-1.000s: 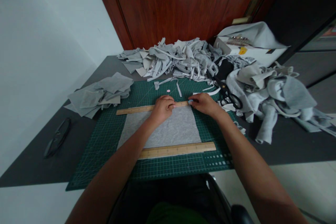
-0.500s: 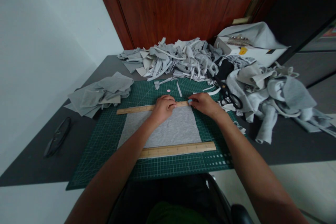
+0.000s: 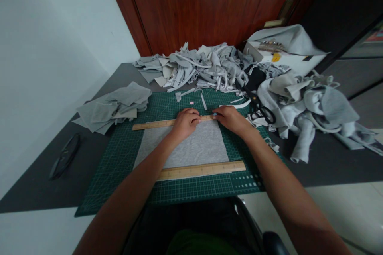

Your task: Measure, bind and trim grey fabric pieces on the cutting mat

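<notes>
Now | LH [image 3: 186, 122] on far ruler [image 3: 155, 124] | marks [image 3: 164, 123] illeg. | RH [image 3: 229, 119] pinching blue bit [image 3: 214, 114]

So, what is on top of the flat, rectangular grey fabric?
Straight, light-brown wooden rulers lie along its far and near edges. The left hand and forearm hide part of the fabric; what is there cannot be seen.
</notes>
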Available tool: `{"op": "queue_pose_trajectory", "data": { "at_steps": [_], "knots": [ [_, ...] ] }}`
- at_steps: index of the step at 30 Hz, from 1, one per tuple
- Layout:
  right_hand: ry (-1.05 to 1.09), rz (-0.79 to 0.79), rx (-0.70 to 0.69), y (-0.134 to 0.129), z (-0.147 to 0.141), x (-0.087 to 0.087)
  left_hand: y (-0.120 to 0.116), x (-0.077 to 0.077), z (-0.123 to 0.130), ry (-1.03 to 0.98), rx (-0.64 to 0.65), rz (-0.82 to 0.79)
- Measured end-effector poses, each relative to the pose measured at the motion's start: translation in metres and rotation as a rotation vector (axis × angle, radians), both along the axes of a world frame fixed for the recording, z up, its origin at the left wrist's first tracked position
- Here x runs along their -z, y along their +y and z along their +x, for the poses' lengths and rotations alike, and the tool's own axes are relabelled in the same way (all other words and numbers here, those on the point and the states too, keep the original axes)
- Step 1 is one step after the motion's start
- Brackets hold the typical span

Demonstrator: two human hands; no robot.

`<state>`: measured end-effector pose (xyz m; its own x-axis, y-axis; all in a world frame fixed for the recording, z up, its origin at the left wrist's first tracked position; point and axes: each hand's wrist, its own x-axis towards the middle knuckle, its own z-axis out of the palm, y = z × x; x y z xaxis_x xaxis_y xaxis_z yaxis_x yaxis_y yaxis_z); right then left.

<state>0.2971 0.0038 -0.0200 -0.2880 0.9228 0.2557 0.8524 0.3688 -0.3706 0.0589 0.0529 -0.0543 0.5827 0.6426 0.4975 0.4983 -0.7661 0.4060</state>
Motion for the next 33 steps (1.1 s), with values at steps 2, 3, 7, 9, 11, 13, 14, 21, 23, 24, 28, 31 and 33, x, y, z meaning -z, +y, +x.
{"op": "queue_pose_trajectory", "data": {
  "at_steps": [2,3,7,9,11,13,14,21,23,24,28,31,33],
  "knots": [
    [-0.006,-0.001,-0.008,0.001,0.000,0.001,0.000,0.000,0.000,0.000,0.002,-0.001],
    [-0.008,0.000,-0.011,0.001,0.000,0.001,0.000,0.000,0.001,0.001,0.000,-0.003],
    [-0.013,-0.010,-0.035,-0.001,0.001,-0.002,0.000,-0.001,0.001,0.000,-0.002,-0.013],
    [-0.020,-0.031,-0.060,-0.002,0.002,-0.004,0.000,-0.001,0.001,-0.004,0.005,-0.016],
    [-0.015,-0.040,-0.069,-0.003,0.003,-0.005,0.000,-0.001,0.000,-0.008,0.013,-0.016],
    [0.011,-0.031,-0.050,-0.002,0.003,-0.004,0.001,0.000,0.000,-0.012,0.018,-0.016],
    [0.032,-0.025,-0.034,-0.001,0.003,-0.003,0.001,0.000,0.000,-0.013,0.018,-0.016],
    [0.145,-0.040,0.000,0.006,0.007,0.008,0.002,0.001,0.001,-0.016,0.017,-0.019],
    [0.138,-0.034,0.000,0.006,0.007,0.007,0.001,0.000,0.001,-0.020,0.015,-0.016],
    [0.127,-0.035,-0.001,0.005,0.006,0.005,0.001,0.000,0.001,-0.022,0.019,-0.015],
    [0.059,-0.065,-0.014,0.001,0.005,-0.004,-0.001,-0.005,0.001,-0.011,0.033,-0.021],
    [0.014,-0.083,-0.017,-0.003,0.003,-0.010,-0.002,-0.007,0.001,0.005,0.028,-0.036],
    [0.007,-0.104,-0.010,-0.005,0.003,-0.012,-0.002,-0.008,0.001,0.006,0.032,-0.041]
  ]
}}
